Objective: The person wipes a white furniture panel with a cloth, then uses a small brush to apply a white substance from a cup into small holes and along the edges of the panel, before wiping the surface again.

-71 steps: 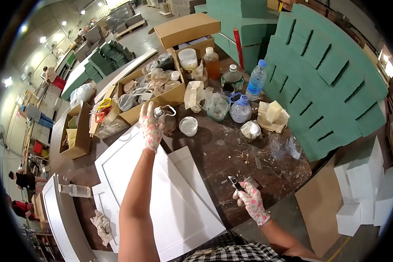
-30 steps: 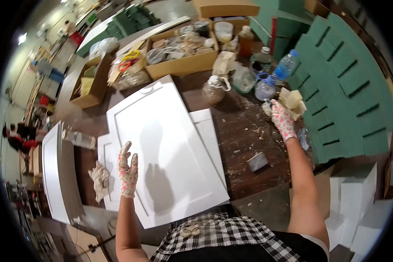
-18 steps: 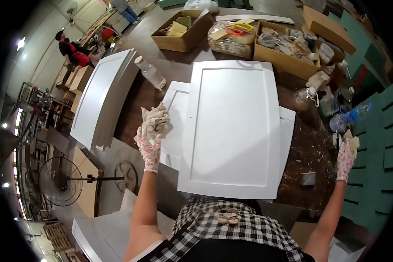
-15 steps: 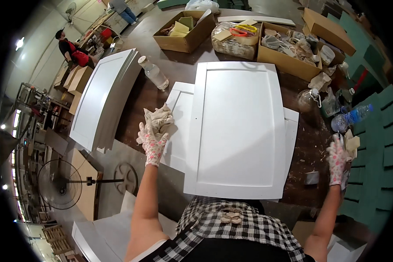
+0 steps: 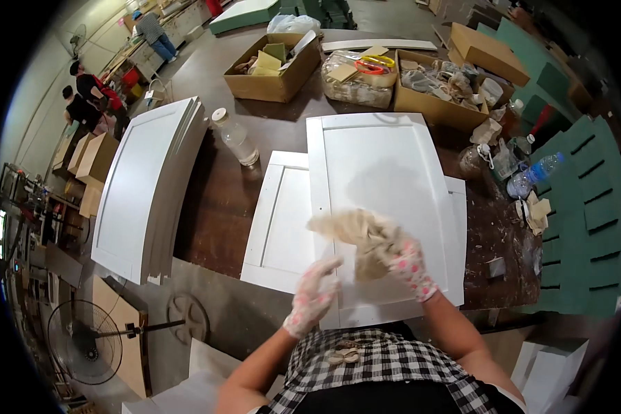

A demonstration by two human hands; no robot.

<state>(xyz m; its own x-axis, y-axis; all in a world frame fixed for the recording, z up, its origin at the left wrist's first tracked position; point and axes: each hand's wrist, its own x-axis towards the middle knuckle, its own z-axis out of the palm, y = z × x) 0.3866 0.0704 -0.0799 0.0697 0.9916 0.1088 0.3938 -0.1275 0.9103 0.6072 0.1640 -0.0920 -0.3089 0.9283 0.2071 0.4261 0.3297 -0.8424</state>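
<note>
A crumpled beige rag (image 5: 355,231) is hovering over the near half of a white cabinet door panel (image 5: 383,172), which is lying flat on the dark worktable (image 5: 217,200) on top of other white panels. The right hand (image 5: 407,262), in a white glove with pink spots, is closing its fingers around the rag's bunched end and holding it just above the panel's recessed middle. The left hand (image 5: 314,293), gloved the same way, is resting with loosely spread fingers at the panel's near left edge, touching or almost touching it; blur is making the contact hard to tell.

Judging from this, the rag is best kept bunched into a firm pad and pressed flat while the left hand is steadying the panel against sliding, with attention to the grooves round the recessed field.

Both forearms are coming in from the lower edge, the right one angling up and left over the panel, the left one shorter and nearer.

Left of the panel, a clear plastic bottle (image 5: 236,136) is standing upright, and beyond it a stack of white doors (image 5: 148,186) is lying. Behind the panel, open cardboard boxes (image 5: 272,65) are sitting.
</note>
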